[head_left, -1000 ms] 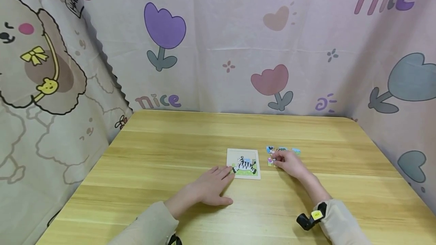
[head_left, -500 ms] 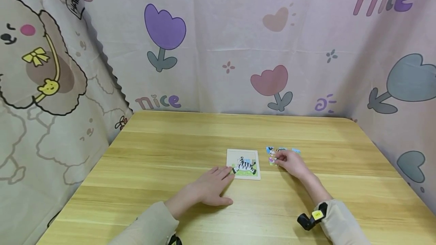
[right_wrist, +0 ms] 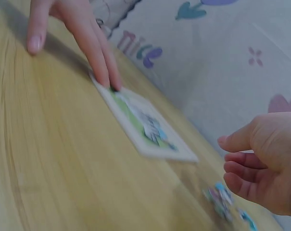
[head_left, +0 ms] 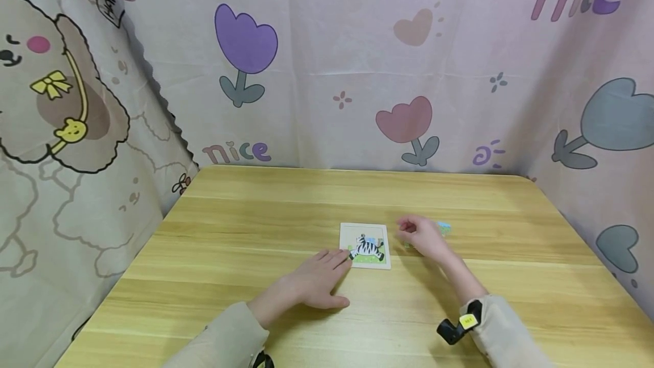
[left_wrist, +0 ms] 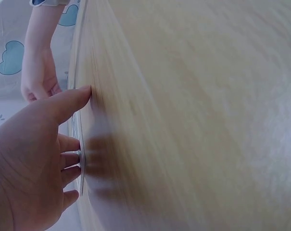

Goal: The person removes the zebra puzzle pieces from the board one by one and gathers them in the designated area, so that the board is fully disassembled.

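A small square puzzle board lies flat on the table, a zebra picture partly filling its pale frame. My left hand rests flat, fingertips on the board's lower left edge and thumb apart on the wood. Just right of the board, my right hand hovers above several loose puzzle pieces, its fingers loosely bent. Nothing shows between thumb and fingers in the right wrist view, which is blurred. One blue-green puzzle piece peeks out beyond the hand; others are mostly covered in the head view.
The wooden table reaches back to a printed cloth hung behind it. Another patterned cloth hangs at the left side. A black wrist camera sits at the right cuff.
My right hand has lifted and shifted slightly left, now covering pieces seen before. Half a second ago its fingers were at a purple-marked piece, which had slid a little right. My left hand stays put.
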Available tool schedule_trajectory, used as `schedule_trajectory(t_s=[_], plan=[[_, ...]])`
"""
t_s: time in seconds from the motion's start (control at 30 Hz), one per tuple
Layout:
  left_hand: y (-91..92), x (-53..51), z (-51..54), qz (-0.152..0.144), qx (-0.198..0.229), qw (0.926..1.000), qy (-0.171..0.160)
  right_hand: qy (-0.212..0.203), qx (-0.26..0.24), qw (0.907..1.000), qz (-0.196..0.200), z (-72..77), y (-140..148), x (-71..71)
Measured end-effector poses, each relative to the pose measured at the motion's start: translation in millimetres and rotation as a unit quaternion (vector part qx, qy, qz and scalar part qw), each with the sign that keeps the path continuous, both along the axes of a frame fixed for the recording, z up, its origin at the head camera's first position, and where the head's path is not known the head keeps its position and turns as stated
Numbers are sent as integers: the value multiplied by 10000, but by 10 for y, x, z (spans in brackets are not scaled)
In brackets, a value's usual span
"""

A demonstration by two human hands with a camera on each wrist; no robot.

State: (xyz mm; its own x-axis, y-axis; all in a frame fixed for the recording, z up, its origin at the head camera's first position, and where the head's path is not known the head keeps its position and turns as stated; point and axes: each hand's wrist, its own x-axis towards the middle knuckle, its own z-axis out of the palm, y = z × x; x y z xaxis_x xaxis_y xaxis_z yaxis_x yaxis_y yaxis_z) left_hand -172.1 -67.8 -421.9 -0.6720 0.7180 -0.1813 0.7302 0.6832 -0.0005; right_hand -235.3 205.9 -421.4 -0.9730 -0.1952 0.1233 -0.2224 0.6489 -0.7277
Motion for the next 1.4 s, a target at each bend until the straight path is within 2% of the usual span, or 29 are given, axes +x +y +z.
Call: schedule_trajectory(t_s=[0.27, 0.5, 0.6, 0.73, 0.87, 1.0, 1.4], plan=[[2, -17, -18, -44, -1, 10000, -8, -236, -239, 9991, 272, 30, -360, -48], [11, -27, -32, -48, -4, 10000, -11, -525, -305, 9973, 411, -115, -517, -104], [12, -22, -25, -52, -10, 10000, -23, -526, -208, 9973, 461, -147, -536, -96], [10, -15, -15, -42, -14, 10000, -52, -395, 208, 9977, 505, -161, -546, -79], [9, -8, 4, -23, -53, 10000, -51, -219, 640, 9951, 726, -154, -566, -66], [6, -1, 12, -12, -63, 10000, -51, -233, 888, 9921, 856, -132, -597, -56], [-6, -4, -14, -27, 15, 10000, -18, -681, 876, 9907, 784, -102, -659, -64]])
